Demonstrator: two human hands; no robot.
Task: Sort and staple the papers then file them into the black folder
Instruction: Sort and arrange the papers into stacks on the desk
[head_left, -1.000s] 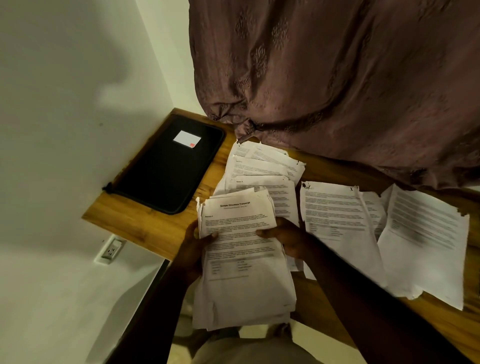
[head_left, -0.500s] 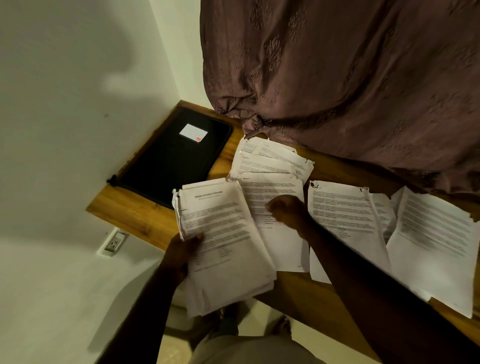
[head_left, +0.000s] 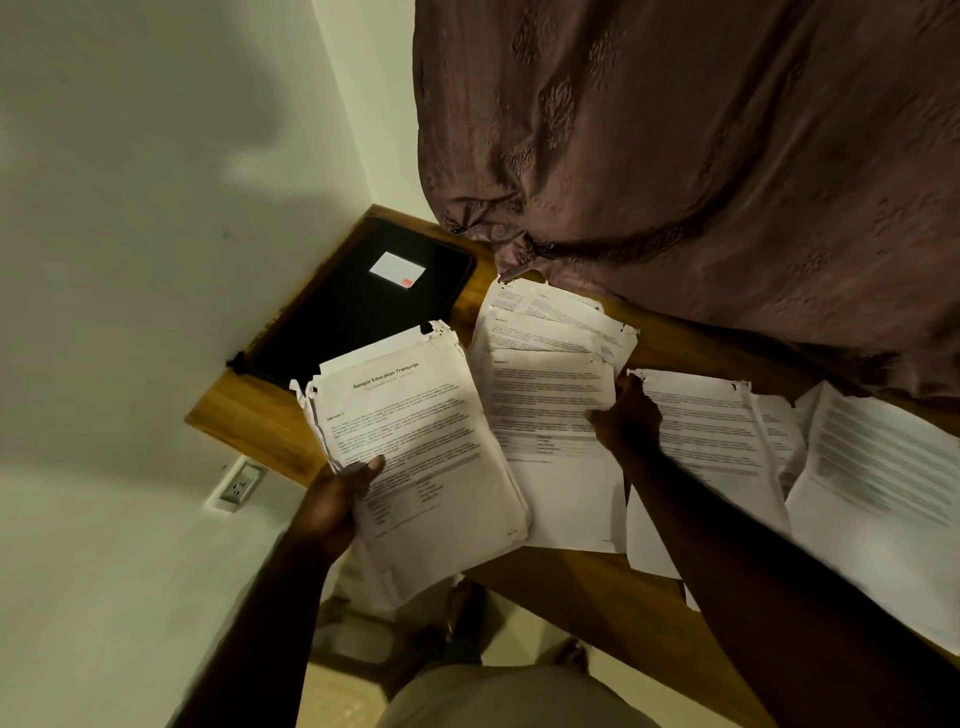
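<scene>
Holding a thick, dog-eared stack of papers (head_left: 415, 457) partly past the wooden table (head_left: 244, 415) edge: left hand (head_left: 337, 506), thumb clamped on top. Right hand (head_left: 626, 421): fingers curled at the edge of the middle pile (head_left: 550, 395); whether they pinch a sheet, I cannot tell. Black folder (head_left: 363, 312): closed, far left corner, just beyond the stack. Likely hazards: one-handed stack fanning and spilling floorward; overlapping piles mixing; ragged corners tearing.

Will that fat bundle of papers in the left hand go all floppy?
Probably floppy: the bundle of papers has its lower end hanging past the left hand, which holds one side. It is likely heavyish, since many sheet edges show at its top corner. Sheets might slide apart; their edges look uneven and I see no staple.
</scene>
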